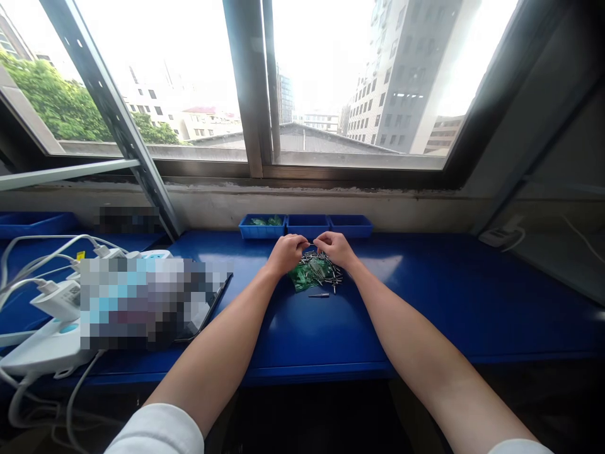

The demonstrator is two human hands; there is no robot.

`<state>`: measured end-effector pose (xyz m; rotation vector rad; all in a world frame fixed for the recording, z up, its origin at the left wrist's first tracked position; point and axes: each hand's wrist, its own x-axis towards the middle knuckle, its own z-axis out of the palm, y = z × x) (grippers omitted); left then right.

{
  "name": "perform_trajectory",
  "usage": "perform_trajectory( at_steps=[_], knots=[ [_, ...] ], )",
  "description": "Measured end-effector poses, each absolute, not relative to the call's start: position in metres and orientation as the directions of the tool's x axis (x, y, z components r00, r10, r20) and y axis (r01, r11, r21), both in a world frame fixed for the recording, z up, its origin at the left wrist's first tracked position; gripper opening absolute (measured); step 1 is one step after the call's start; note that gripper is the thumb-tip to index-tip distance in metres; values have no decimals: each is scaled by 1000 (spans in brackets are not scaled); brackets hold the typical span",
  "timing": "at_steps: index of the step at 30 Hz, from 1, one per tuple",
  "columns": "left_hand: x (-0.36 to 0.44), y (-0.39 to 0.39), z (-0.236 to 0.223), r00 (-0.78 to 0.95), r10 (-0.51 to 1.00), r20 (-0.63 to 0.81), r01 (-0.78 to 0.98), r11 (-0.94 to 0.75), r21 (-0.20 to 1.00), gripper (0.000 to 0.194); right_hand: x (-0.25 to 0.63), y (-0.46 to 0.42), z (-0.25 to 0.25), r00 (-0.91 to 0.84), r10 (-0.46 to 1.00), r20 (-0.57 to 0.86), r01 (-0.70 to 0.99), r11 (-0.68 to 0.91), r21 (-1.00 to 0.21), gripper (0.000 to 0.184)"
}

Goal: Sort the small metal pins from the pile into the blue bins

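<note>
My left hand [286, 252] and my right hand [334, 247] meet above a heap of small metal pins [333, 275] on the blue table. Both are closed, thumb against fingers. Between their fingertips a thin metal pin [311, 244] shows, too small to make out closely. Crumpled green plastic [302, 277] lies among the heap, partly under the pins. One separate tapered pin [319, 295] rests in front of it, toward me.
Three blue bins stand behind my hands: the left bin [262, 233] holds green pieces. White power strips [47, 347] with chargers and cables crowd the left, beside a blurred-out dark-edged object [220, 293]. A metal shelf post [154, 183] rises at the back left.
</note>
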<state>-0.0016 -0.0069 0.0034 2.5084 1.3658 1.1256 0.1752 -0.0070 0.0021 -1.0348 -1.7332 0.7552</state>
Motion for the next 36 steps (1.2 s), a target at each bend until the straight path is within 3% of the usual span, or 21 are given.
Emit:
perform_trajectory(
  at_steps=[3,13,29,36],
  knots=[
    [-5,-4,1,303,764,570,698,-585,413,24,177,-8,3,-176,897,406,176,434,-884,27],
    [-8,-1,-2,342,789,510,659,-589,468,27,179,-11,7,-203,928,313,54,330,-943,22],
    [-13,-3,-1,350,813,465,627,-572,529,32,185,-17,11,-324,912,253,24,275,-961,31],
    [-16,1,-1,249,832,496,753,-488,440,43,186,-10,7,-155,933,324,58,336,-940,29]
  ],
)
